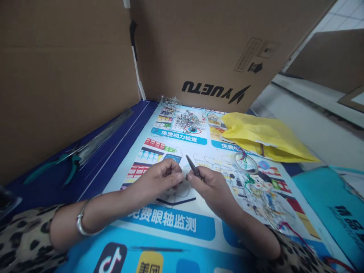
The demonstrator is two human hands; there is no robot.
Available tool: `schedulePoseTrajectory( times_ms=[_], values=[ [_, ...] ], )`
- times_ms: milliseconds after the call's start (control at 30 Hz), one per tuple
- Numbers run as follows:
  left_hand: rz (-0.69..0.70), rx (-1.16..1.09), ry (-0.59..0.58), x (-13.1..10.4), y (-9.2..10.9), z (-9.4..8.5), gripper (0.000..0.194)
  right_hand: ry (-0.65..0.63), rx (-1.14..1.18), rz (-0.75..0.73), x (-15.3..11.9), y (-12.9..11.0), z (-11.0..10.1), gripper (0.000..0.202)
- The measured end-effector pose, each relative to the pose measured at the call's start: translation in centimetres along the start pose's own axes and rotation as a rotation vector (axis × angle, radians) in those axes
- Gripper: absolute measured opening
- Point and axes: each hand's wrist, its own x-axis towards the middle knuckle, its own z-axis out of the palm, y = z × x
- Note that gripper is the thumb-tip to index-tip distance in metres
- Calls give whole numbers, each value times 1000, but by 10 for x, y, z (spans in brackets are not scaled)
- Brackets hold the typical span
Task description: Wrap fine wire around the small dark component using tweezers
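My left hand (168,176) is closed in a pinch over the middle of the printed sheet, thumb against fingers. What it pinches is too small to make out; faint thin loops show just below the fingertips. My right hand (205,184) is wrapped round a dark, pointed metal tool (192,166), its tip aimed up and to the left. The tool's lower part is hidden in the palm, so its exact kind does not show. Both hands' fingertips almost meet, with a small gap between them.
Teal-handled pliers (74,168) lie left beside a bundle of thin wires (106,132). Tangled wire pieces (189,118) are at the back. A tape roll (247,163), a yellow bag (264,132) and a teal packet (327,204) sit right. Cardboard walls (204,49) stand behind.
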Motion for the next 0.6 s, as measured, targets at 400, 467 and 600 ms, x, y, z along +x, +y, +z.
schedulePoseTrajectory(
  times_ms=[400, 467, 600],
  values=[
    [21, -377, 168, 6, 1, -9, 14, 210, -591, -459, 7, 30, -2, 16],
    [4, -444, 171, 7, 0, -10, 14, 247, -770, -567, 9, 36, -6, 16],
    [-19, -515, 197, 7, -2, -10, 16, 317, -961, -765, 8, 36, -12, 18]
  ],
)
